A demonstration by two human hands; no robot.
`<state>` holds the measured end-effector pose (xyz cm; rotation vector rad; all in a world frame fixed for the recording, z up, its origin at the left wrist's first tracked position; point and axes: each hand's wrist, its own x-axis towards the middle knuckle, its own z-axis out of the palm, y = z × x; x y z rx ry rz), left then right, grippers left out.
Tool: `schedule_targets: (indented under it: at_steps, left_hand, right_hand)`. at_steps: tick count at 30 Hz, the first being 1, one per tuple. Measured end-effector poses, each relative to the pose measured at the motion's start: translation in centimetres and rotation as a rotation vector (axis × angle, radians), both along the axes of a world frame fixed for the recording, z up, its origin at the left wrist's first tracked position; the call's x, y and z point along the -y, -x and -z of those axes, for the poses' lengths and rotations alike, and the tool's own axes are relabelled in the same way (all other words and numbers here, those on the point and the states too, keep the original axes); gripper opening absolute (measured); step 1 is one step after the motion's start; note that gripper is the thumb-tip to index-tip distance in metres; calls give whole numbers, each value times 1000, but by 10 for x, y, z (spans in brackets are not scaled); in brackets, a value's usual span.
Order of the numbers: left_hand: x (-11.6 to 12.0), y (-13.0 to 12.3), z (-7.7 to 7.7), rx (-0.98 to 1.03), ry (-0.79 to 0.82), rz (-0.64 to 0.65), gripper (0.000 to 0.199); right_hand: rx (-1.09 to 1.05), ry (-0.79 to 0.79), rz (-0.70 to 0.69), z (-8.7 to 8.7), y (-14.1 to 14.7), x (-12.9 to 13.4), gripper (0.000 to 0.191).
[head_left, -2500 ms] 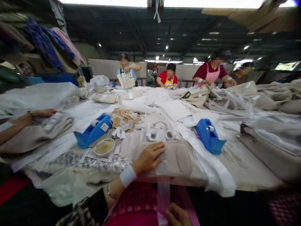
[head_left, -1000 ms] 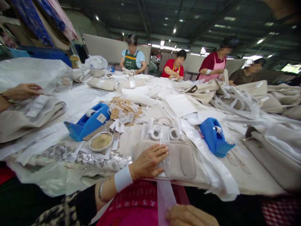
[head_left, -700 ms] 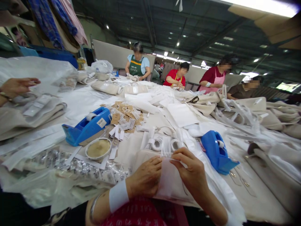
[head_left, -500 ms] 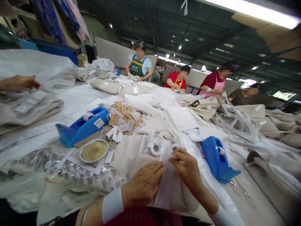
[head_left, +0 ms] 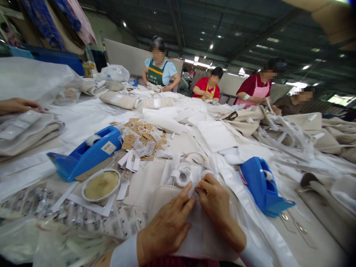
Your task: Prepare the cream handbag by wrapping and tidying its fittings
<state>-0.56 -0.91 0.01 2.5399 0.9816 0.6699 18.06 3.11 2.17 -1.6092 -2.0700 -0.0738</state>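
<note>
A light beige bag (head_left: 164, 200) lies flat before me, with a sheet of thin white wrapping paper (head_left: 194, 226) over its middle. White-wrapped coils (head_left: 182, 176) stick up at its far edge. My left hand (head_left: 169, 222) rests on the paper and bag with its fingers stretched out. Beside it, my right hand (head_left: 215, 202) is closed, its thumb and fingers pinching the paper near the second coil. The exact hold is partly hidden by the fingers.
Blue tape dispensers (head_left: 86, 152) (head_left: 263, 187) stand on both sides. At left are a round tub (head_left: 101, 185), a heap of tags (head_left: 141, 137) and clear packets (head_left: 111, 218). Another person's hand (head_left: 19, 106) reaches in at far left. Several co-workers (head_left: 160, 70) stand across the table.
My right hand has lowered from lifting the paper's edge to pressing it against the bag. My left hand's fingers have spread and slid slightly forward. The view has shifted a little.
</note>
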Motion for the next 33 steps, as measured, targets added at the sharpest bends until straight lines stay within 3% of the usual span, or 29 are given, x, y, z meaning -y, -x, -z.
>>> schedule_targets:
  at_steps: [8,14,16,18,21,27,33]
  left_hand:
    - [1,-4,1,-153,-218,0,72]
    - [0,-7,-1,-219,-206,61,78]
    - [0,-7,-1,-208,-195,62,77]
    - [-1,-7,-1,-195,-172,72,73]
    - [0,-7,-2,-178,-129,91,70]
    - [0,-7,-6,-185,-88,79,68]
    - [-3,-10,-16,-218,-72,85,72]
  right_hand:
    - [75,-12,57,-1,3,-1,18]
    - [140,-72,116,-6,7,-2,17]
    - [97,-193,50,-8,10,4,24]
    - [27,-295,-103,-7,11,12,34]
    - [1,-291,-264,5,9,19,41]
    - [105,-228,-300,33,-3,7,52]
    - [172,-171,-311,39,-2,-1,42]
